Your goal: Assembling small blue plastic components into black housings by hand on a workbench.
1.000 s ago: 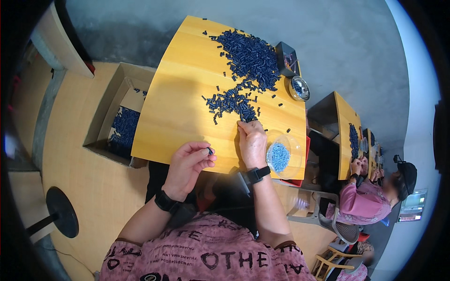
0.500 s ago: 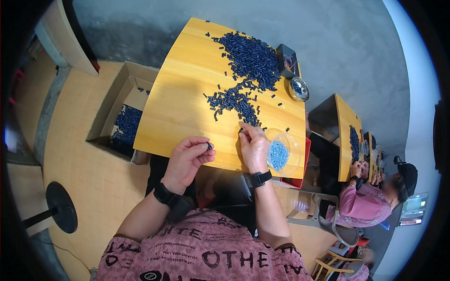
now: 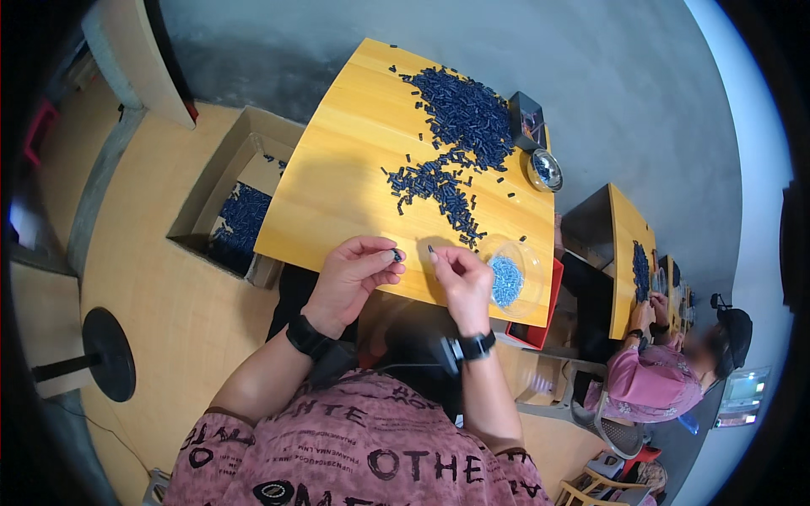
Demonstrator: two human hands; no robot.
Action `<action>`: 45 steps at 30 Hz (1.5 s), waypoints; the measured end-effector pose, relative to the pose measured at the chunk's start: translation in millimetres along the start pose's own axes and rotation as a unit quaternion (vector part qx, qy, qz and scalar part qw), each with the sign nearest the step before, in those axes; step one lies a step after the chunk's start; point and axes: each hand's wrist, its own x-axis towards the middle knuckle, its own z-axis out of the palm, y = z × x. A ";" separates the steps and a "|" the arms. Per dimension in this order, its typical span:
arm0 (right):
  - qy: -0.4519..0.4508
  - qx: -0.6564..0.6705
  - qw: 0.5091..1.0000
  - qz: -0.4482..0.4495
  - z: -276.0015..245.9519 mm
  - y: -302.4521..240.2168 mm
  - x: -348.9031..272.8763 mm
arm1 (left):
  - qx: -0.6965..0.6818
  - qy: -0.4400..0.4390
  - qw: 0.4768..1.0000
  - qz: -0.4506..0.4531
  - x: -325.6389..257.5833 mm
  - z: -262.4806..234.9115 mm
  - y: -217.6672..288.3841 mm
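My left hand (image 3: 348,278) is over the table's near edge, its thumb and fingers pinching a small dark cylindrical piece (image 3: 396,255). Just to its right, my right hand (image 3: 462,282) grips a tiny dark piece (image 3: 431,249) that pokes up from its fingertips. A narrow gap separates the two hands. Beyond them, a scatter of small black cylindrical pieces (image 3: 434,187) runs back to a larger heap (image 3: 468,118) of the same kind. Beside my right hand stands a clear round tub (image 3: 533,261) with small light-blue pieces (image 3: 504,281) in it.
The yellow wooden table (image 3: 325,185) bears a black box (image 3: 527,121) and a metal bowl (image 3: 544,170) at its far right. A cardboard box (image 3: 187,221) with more black pieces is on the left, a red box (image 3: 540,325) under the right edge. Another person (image 3: 658,379) works at the right.
My right hand has drawn back from the near end of the scatter toward my left hand, and a tiny dark piece now shows at its fingertips. The left hand keeps its pinch.
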 end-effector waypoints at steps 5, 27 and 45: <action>-0.088 0.351 0.910 0.204 -38.0 -54.9 -34.7 | -0.015 -0.084 0.996 0.029 -8.3 21.7 -1.1; 0.069 0.197 0.978 0.014 -82.8 -96.3 -91.3 | 0.050 -0.185 0.981 0.035 -61.8 81.4 -9.2; 0.098 -0.020 0.987 -0.124 -100.1 -113.9 -89.7 | 0.184 -0.176 0.964 0.080 -74.2 94.7 -2.6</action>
